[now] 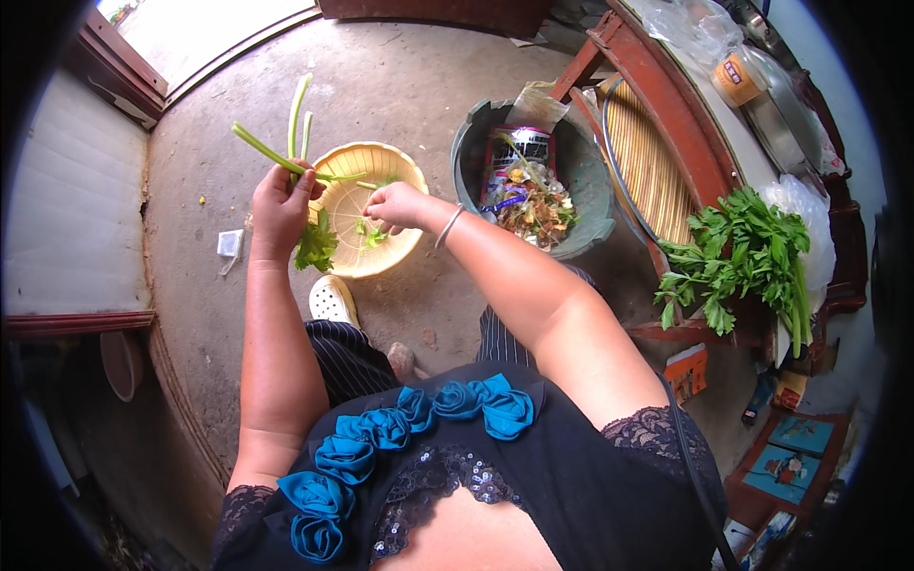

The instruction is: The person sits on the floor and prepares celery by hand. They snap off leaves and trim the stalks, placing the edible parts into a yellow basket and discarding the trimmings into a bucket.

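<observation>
My left hand (282, 210) grips several green celery stalks (297, 114), which stick up beyond the fingers. Celery leaves (318, 244) hang below that hand, by the near left rim of a round yellow woven-look basket (403, 163). Over the basket is my right hand (400, 207), its fingers bent and pointing left. Whether anything is between those fingertips is hidden. Small torn leaf pieces (371, 234) lie in the basket under the right hand. A short piece of stalk (368, 185) shows just above the right knuckles.
Right of the basket stands a dark green bin (589, 168) holding scraps and packaging. A leafy celery bunch (742, 250) lies at the edge of the red wooden table (668, 107). A small white packet (230, 244) is on the concrete floor (193, 164). My white clog (332, 300) is near the basket.
</observation>
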### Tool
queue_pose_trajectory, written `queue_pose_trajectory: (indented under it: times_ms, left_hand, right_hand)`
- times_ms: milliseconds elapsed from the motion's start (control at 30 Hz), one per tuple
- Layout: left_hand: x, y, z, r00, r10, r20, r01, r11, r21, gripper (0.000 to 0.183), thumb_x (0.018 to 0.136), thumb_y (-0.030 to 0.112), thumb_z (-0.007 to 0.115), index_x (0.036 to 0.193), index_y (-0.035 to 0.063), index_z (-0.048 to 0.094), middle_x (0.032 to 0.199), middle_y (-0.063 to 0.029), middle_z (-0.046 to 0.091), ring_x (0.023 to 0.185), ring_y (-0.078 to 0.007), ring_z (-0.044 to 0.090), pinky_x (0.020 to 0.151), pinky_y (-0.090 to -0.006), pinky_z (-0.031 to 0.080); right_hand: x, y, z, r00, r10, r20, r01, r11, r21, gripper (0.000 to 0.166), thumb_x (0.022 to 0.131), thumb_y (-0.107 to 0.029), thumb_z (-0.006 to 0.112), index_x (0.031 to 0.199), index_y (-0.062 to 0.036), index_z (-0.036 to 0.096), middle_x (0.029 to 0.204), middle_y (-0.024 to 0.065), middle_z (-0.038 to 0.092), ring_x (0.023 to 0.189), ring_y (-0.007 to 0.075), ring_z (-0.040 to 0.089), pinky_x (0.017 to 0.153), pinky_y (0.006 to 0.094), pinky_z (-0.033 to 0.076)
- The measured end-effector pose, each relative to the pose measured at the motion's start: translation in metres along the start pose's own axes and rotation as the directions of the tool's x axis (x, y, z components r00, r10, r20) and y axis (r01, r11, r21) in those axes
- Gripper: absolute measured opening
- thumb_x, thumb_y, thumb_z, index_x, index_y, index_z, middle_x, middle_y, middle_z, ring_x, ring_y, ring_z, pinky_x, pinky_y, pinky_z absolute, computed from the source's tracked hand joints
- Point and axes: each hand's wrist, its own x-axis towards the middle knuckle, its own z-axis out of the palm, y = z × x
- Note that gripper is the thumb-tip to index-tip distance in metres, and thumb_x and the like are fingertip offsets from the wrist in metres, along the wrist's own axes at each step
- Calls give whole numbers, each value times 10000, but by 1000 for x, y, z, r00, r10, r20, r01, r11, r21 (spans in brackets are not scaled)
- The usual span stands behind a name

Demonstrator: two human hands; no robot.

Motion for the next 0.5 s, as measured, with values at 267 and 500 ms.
queue_pose_trajectory:
  times_ms: [267,500]
  left_hand:
    - [1,-1,2,999,-29,35,28,999,33,114,917,71,565,998,-8,579,837,-39,624,747,-113,621,706,-247,515]
    - [-3,3,20,994,-55,97,36,982,186,99,884,56,600,963,2,623,810,-55,622,731,-110,612,667,-249,499]
  right_hand:
    - [-18,-25,-22,861,-365,-353,376,926,-39,165,878,-116,542,930,-4,651,788,48,656,655,98,610,607,252,506]
    - [-65,-78,-20,638,-638,-431,667,738,-107,209,852,-187,672,971,-18,641,819,43,649,710,90,609,649,230,502]
